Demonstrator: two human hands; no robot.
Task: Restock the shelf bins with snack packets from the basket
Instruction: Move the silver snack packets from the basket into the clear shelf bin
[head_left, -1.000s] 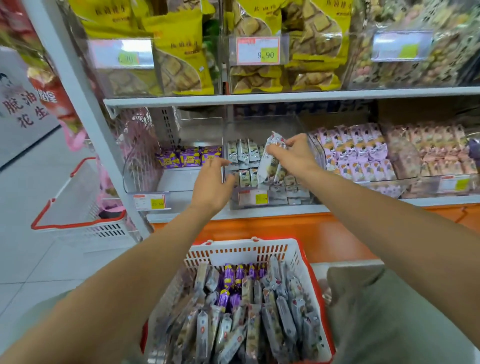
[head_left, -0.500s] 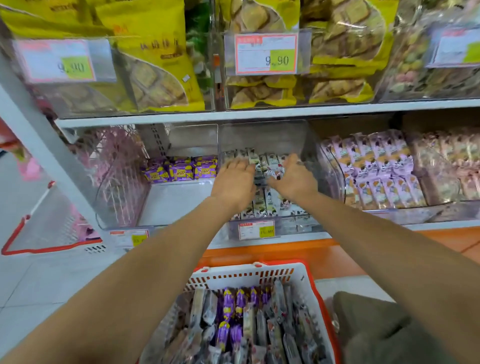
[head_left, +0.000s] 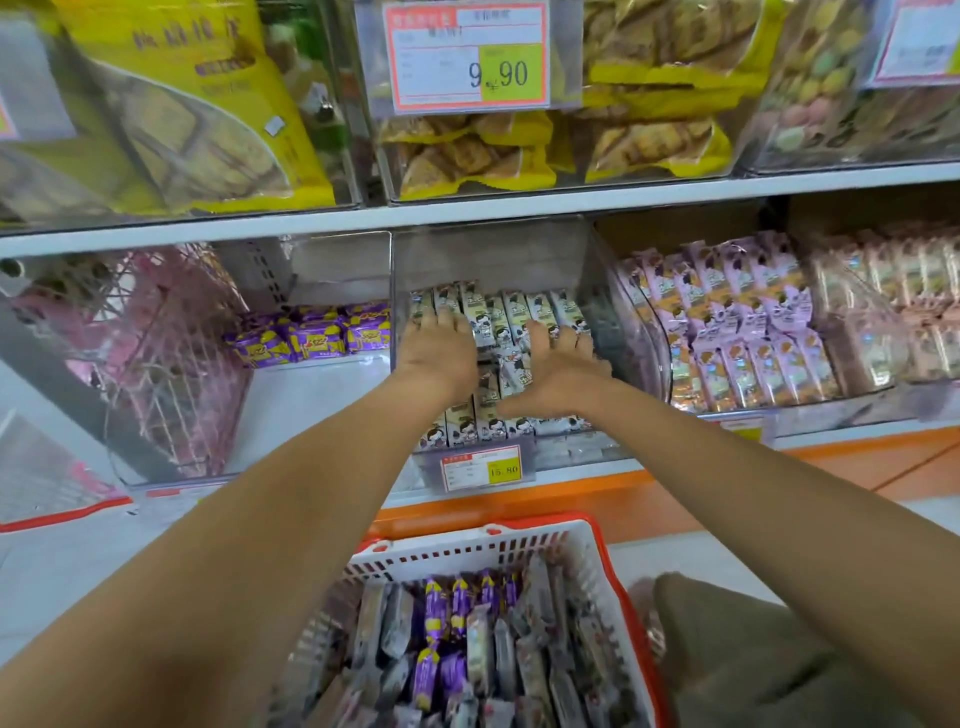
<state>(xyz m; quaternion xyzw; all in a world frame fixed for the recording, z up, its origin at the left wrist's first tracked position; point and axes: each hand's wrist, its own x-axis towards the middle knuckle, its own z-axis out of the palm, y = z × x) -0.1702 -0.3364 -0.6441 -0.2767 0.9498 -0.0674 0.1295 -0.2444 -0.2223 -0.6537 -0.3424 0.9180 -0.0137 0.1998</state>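
The basket (head_left: 467, 553) runs off the bottom edge with its packets blurred, the fine print on the bin's price tag (head_left: 480, 467) (beside the legible 15.80) is unreadable, the left hand (head_left: 439, 351) hides its fingertips among the snack packets (head_left: 511, 317), and the top edge crops the yellow bags (head_left: 197, 119).

price tag 9.90 (head_left: 470, 57) top centre | price tag 15.80 (head_left: 480, 468) lower front | yellow biscuit bags (head_left: 208, 119) top left | pink wire rack (head_left: 156, 343) left

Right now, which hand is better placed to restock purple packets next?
Left, probably: the left hand lies beside the left bin holding purple packets; the right hand sits farther right.
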